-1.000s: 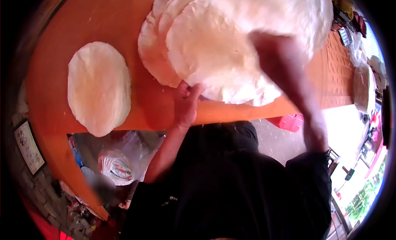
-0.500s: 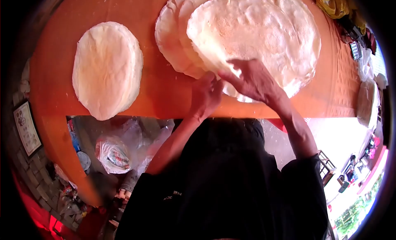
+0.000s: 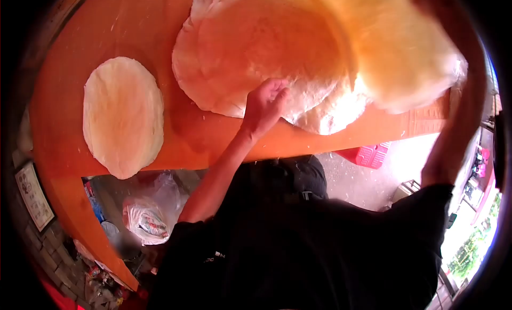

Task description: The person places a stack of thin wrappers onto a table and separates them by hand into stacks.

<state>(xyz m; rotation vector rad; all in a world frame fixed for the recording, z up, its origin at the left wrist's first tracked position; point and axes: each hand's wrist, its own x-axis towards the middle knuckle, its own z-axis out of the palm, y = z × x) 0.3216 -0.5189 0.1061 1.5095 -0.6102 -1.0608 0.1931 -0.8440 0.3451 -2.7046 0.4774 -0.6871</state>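
Note:
A pile of large, thin round flatbreads point(image 3: 229, 59) lies on the orange table. My left hand point(image 3: 265, 107) is at the pile's near edge, its fingers curled closed; whatever they may hold is hidden. At the upper right, a single flatbread point(image 3: 400, 49) is lifted off the pile, glowing with light through it and smeared by motion. My right hand point(image 3: 426, 1) grips its far edge, dark and blurred near the top of the view. A smaller oval stack of flatbreads point(image 3: 124, 115) sits apart on the left.
The orange table point(image 3: 176, 145) has its front edge just before my body. Below it on the left are a white plastic bag point(image 3: 146, 222) with things inside and some clear plastic. A pink-red basket point(image 3: 372, 155) stands on the floor under the table's right side.
My right hand has swung up and far to the right, peeling the top flatbread off the pile. My left hand stays near the pile's front edge. The view has shifted slightly.

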